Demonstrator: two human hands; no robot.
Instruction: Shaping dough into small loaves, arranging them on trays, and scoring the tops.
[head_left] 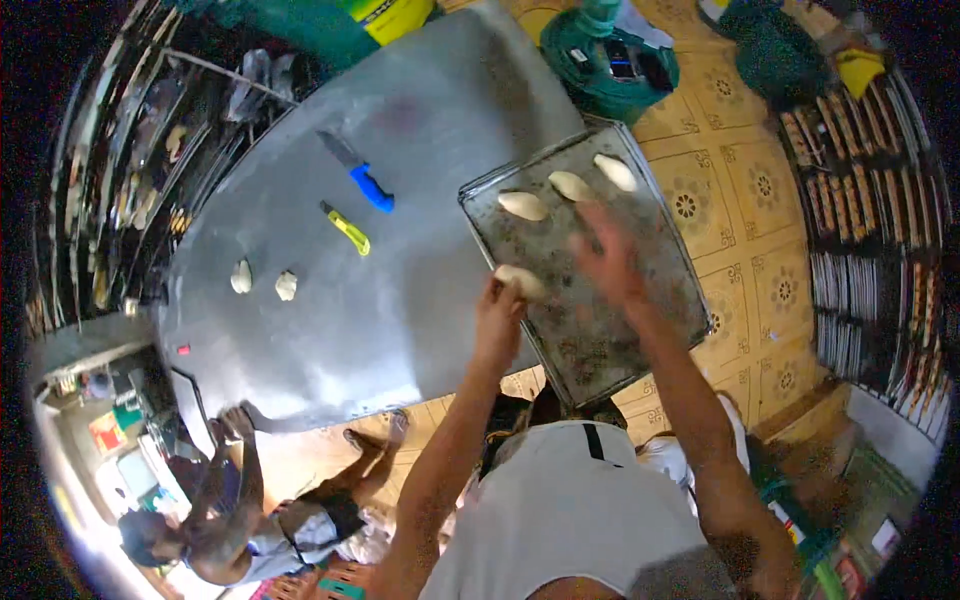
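Observation:
A dark, worn baking tray (640, 290) lies at an angle, partly over the table's right end. Three pale, oval dough pieces, one of them this left piece (523, 206), rest in a row near its far edge. At the tray's left edge my left hand (498, 318) has its fingers closed on another dough piece (522, 283). Above the middle of the tray is my right hand (610, 262), smeared by motion, its thumb and fingers apart and nothing visible in them. The hand hovers just nearer to me than the middle dough piece (570, 186).
On the metal table (330, 320) lie a blue-handled knife (370, 188), a yellow-green box cutter (346, 230) and two small dough lumps (264, 282). Another person (235, 530) is at the near left edge. A green-covered container (610, 75) stands beyond the tray; loaded racks (870, 200) line the right.

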